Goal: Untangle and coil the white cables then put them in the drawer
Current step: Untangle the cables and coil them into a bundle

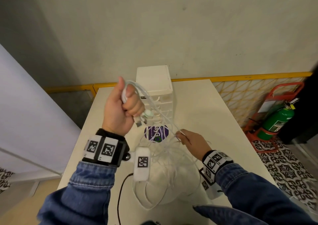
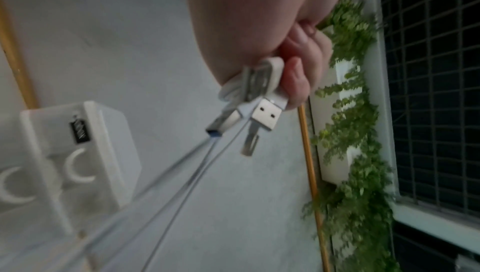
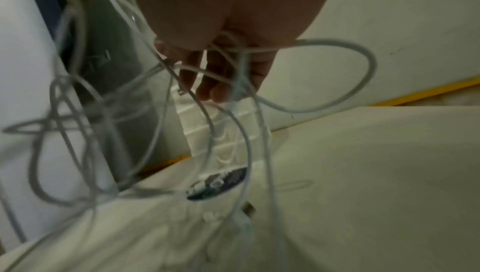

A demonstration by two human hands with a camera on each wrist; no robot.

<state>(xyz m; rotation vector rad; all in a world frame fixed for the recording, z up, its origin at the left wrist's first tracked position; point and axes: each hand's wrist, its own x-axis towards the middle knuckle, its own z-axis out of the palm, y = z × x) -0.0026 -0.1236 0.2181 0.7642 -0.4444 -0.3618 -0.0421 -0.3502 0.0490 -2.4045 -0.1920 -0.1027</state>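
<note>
The white cables (image 1: 165, 149) are thin, pale cords in a loose tangle of overlapping loops, lying on the counter (image 1: 215, 121) on the near side of the drawer unit (image 1: 154, 94) and rising in taut strands to the raised left hand (image 1: 120, 107). That left grip is a tight fist round a bunch of cable ends; several metal USB plugs (image 2: 265, 114) with white housings poke out below the little finger, and a pale green plug sits among them in the head view. The right hand (image 1: 191, 142), lower and nearer than the drawer unit, has its fingers curled in among the strands, pinching one thin cord near the fingertips; in the right wrist view loops hang across and below its fingers (image 3: 215, 85), blurred.

The counter is a plain white top. A round purple sticker (image 1: 155, 133) lies on it just in front of the drawer unit, crossed by cable strands. A dark cord (image 1: 120, 190) trails off the near edge.

The drawer unit is a tall white stack of small translucent drawers with crescent-shaped pulls; what is inside them cannot be made out. Behind it stand a bare pale wall and a yellow rail (image 1: 240, 75). Right of the drawer unit, on a patterned black-and-white floor, a green fire extinguisher (image 1: 277, 119) sits in a red stand.
</note>
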